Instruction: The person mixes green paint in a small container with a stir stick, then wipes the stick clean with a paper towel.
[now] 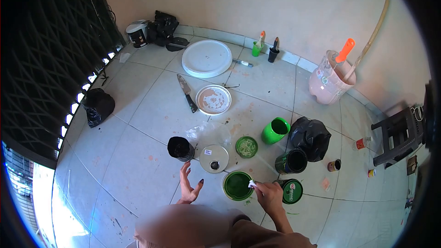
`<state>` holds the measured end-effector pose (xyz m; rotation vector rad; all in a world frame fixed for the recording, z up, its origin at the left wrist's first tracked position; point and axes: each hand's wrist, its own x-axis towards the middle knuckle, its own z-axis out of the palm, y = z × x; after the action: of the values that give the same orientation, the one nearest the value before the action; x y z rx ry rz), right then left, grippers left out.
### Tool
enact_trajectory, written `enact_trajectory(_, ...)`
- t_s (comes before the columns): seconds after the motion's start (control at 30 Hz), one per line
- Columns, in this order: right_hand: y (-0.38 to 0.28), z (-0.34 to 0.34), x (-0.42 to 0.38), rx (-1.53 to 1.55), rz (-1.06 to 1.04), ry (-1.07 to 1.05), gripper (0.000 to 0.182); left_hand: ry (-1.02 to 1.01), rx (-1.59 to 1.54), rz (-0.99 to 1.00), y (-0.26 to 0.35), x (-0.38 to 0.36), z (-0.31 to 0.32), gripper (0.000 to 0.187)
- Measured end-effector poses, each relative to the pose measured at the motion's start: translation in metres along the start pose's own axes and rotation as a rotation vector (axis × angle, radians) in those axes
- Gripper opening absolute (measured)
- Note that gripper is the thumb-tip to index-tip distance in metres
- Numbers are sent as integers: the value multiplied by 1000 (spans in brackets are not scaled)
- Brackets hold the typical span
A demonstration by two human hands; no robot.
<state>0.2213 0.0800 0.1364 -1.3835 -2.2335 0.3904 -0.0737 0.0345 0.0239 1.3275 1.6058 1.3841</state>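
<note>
My right hand (269,195) is closed, pinching a small white thing (251,184) whose kind I cannot make out. It is over the right rim of an open can of green paint (238,186). My left hand (189,187) is empty with fingers apart, just below a black-coated container (180,149). Between the hands, farther off, lies a round metal lid (214,159) with a dark spot on it. A green-smeared lid (246,147) is beyond the paint can. A closed can with a green lid (291,191) stands by my right wrist.
Farther right are a green container (276,131), a dark open can (291,161) and a black plastic bag (310,138). A knife (187,93) lies near two white lids. A pink bucket (331,80) holds a roller handle and stick. A dark stool (398,133) stands right.
</note>
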Motion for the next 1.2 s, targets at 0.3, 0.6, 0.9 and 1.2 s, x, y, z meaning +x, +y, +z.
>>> enact_trajectory(0.3,1,11,6,6,19,-35,5,8,21,0,20,8,10,76)
enact_trajectory(0.6,14,13,-4,-22,159,-23,18,39,80,-35,12,4,5,70)
enact_trajectory(0.9,26,15,-15,49,206,-26,47,9,100,-77,12,4,3,70)
enact_trajectory(1.2,40,-11,7,181,169,90,19,60,267,352,86,83,-31,43)
